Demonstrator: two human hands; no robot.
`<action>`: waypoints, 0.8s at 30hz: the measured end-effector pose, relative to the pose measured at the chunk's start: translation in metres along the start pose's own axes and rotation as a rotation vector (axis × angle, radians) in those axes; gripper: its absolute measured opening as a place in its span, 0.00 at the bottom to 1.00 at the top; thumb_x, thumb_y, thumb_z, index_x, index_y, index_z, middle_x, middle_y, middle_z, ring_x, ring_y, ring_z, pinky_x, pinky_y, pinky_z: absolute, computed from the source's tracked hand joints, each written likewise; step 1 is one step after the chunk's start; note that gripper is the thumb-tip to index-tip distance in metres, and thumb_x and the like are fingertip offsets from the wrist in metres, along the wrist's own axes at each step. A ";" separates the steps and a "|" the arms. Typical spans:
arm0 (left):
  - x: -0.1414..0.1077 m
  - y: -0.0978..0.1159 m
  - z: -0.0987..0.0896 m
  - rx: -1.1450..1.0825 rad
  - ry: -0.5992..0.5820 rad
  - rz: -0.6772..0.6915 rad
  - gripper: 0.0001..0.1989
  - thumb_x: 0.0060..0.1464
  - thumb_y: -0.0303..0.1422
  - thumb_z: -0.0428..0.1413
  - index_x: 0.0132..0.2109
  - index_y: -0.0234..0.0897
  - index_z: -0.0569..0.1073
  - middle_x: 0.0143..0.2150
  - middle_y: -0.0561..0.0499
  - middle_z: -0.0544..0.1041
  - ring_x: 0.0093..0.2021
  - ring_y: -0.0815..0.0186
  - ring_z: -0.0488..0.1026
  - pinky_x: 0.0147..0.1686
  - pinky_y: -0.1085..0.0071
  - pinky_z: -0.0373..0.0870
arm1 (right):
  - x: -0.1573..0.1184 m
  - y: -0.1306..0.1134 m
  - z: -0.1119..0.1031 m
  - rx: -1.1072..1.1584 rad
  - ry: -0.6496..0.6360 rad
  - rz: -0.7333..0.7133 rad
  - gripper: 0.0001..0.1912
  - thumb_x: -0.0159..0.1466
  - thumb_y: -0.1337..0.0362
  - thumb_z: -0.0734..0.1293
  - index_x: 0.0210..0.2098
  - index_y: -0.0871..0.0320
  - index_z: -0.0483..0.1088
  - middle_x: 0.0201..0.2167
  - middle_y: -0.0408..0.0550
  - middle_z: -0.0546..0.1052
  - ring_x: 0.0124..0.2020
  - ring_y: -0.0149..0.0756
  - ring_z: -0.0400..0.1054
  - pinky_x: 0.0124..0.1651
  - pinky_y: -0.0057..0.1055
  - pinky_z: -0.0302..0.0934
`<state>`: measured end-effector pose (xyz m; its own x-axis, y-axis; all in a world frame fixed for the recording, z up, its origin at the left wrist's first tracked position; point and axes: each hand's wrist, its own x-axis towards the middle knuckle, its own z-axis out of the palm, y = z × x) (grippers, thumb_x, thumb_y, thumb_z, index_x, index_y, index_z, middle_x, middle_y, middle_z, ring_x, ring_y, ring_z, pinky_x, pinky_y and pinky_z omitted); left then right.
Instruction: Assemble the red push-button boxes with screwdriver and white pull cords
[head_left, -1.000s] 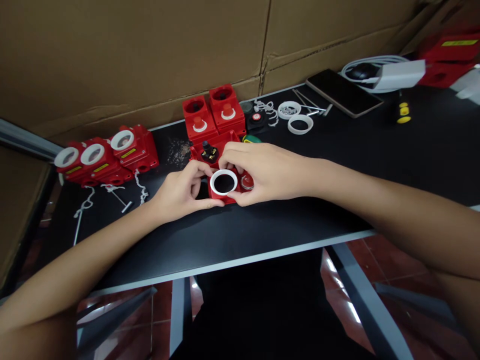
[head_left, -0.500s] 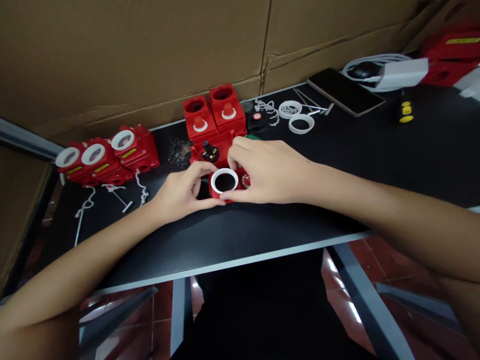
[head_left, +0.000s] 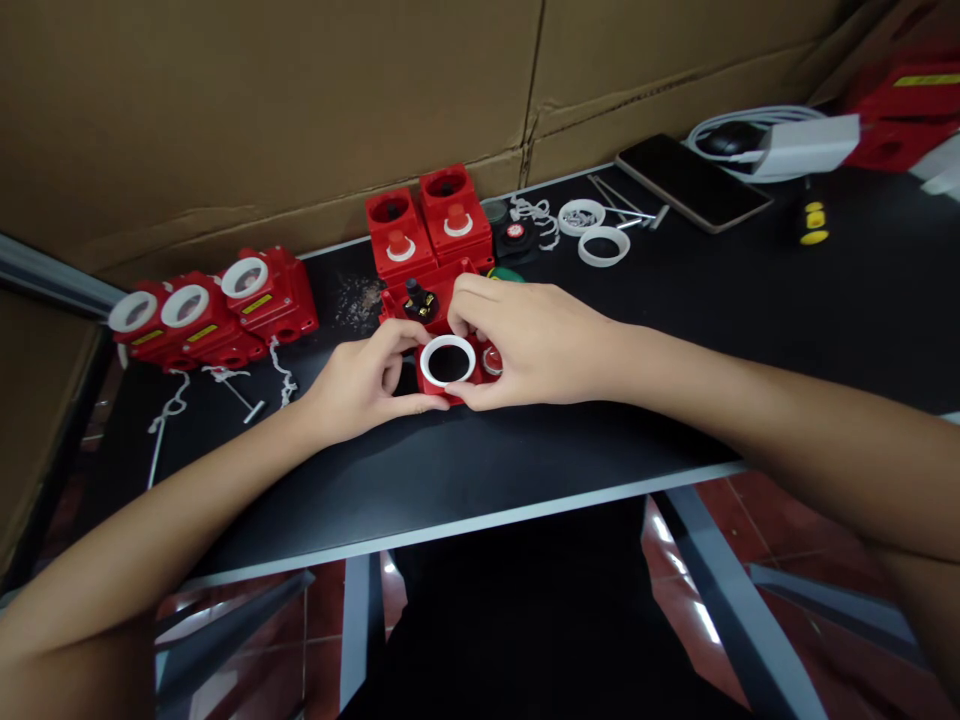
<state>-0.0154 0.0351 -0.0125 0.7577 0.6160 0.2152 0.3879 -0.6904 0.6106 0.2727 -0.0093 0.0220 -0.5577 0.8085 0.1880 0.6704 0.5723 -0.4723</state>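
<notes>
In front of me, a small red housing cover [head_left: 430, 388] carries a white ring [head_left: 424, 366] around its round opening. My left hand [head_left: 356, 388] grips the cover's left side between thumb and fingers. Over its right part lies my right hand [head_left: 544, 340], its thumb pressed on the ring's near edge and its bent fingers on the far side. A clear round lens [head_left: 492, 360] shows beside the right palm. Just behind stands an open red box base [head_left: 446, 288] with a black switch part [head_left: 418, 300] inside. My fingers hide part of the cover.
Two red boxes [head_left: 431, 235] stand behind. Several red units with white rings [head_left: 245, 278] sit at left, with corded T-shaped pins [head_left: 251, 408]. Loose rings [head_left: 603, 262], a phone [head_left: 694, 183], a charger [head_left: 814, 142] and a yellow-black screwdriver [head_left: 813, 222] lie right.
My right hand has shifted slightly left over the ring, its thumb now further onto the near edge. My left hand keeps its grip on the cover.
</notes>
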 end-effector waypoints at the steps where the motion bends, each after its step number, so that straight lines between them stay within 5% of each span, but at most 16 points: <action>1: 0.000 0.000 0.000 -0.007 0.000 -0.003 0.40 0.68 0.72 0.69 0.61 0.42 0.75 0.25 0.67 0.69 0.19 0.71 0.64 0.27 0.73 0.59 | 0.000 0.001 0.000 0.031 0.002 -0.003 0.24 0.69 0.47 0.81 0.42 0.53 0.67 0.46 0.47 0.78 0.36 0.35 0.66 0.38 0.35 0.54; 16: 0.000 0.000 0.003 -0.083 0.005 -0.029 0.39 0.66 0.72 0.71 0.54 0.45 0.68 0.26 0.67 0.70 0.19 0.72 0.63 0.26 0.74 0.58 | 0.000 0.016 0.000 0.193 -0.023 -0.059 0.20 0.65 0.54 0.79 0.49 0.55 0.72 0.51 0.50 0.79 0.39 0.37 0.71 0.42 0.36 0.62; 20: 0.000 0.002 0.002 -0.049 0.016 -0.032 0.42 0.67 0.73 0.69 0.63 0.43 0.72 0.36 0.59 0.81 0.21 0.73 0.65 0.25 0.72 0.62 | -0.001 0.010 -0.005 0.100 -0.052 -0.003 0.26 0.68 0.45 0.82 0.51 0.56 0.74 0.54 0.54 0.79 0.41 0.41 0.74 0.42 0.37 0.61; 24: 0.001 0.003 0.000 0.015 -0.013 -0.001 0.41 0.70 0.73 0.67 0.65 0.41 0.77 0.27 0.65 0.71 0.20 0.70 0.64 0.27 0.70 0.63 | 0.000 0.000 -0.006 -0.041 -0.046 0.082 0.31 0.69 0.38 0.84 0.49 0.58 0.75 0.54 0.55 0.80 0.39 0.41 0.73 0.39 0.37 0.56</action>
<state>-0.0134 0.0339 -0.0102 0.7640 0.6119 0.2048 0.3962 -0.6953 0.5996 0.2751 -0.0085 0.0270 -0.5213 0.8462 0.1104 0.7338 0.5105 -0.4483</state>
